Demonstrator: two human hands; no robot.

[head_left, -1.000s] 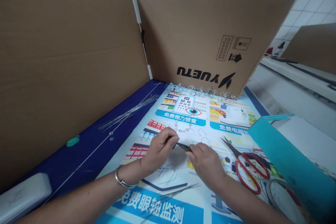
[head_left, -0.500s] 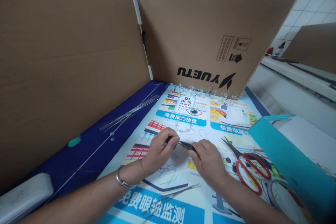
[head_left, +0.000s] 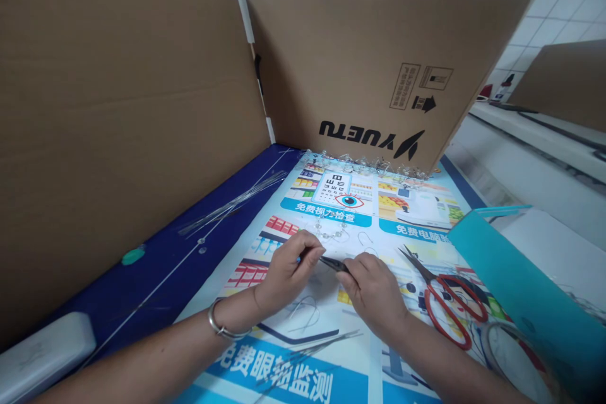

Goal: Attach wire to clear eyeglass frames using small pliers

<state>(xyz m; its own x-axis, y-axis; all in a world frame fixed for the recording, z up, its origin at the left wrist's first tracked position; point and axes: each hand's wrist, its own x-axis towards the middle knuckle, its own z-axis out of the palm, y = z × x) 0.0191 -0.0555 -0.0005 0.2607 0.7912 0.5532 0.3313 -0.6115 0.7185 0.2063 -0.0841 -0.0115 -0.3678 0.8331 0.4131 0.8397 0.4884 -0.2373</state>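
My right hand (head_left: 376,290) is wrapped round dark pliers (head_left: 334,263), whose jaws point left and reach the fingertips of my left hand (head_left: 291,268). My left hand is closed in a pinch on something too small to make out; a bit of blue shows between its fingers. A silver bangle (head_left: 218,322) circles the left wrist. Just beyond the hands, a curved string of clear beads (head_left: 331,235) lies on the printed sheet (head_left: 353,328). Thin bent wires (head_left: 305,315) rest below my left hand.
Red-handled scissors (head_left: 449,303) and a roll of clear material (head_left: 516,360) lie right, near a teal box (head_left: 525,303). Wire bundles (head_left: 231,202) are at left. Beaded wire pieces (head_left: 379,167) line the base of the cardboard wall (head_left: 360,76). A white case (head_left: 47,353) sits lower left.
The pliers and my right hand have shifted very slightly left. My left hand stays closed in nearly the same place.
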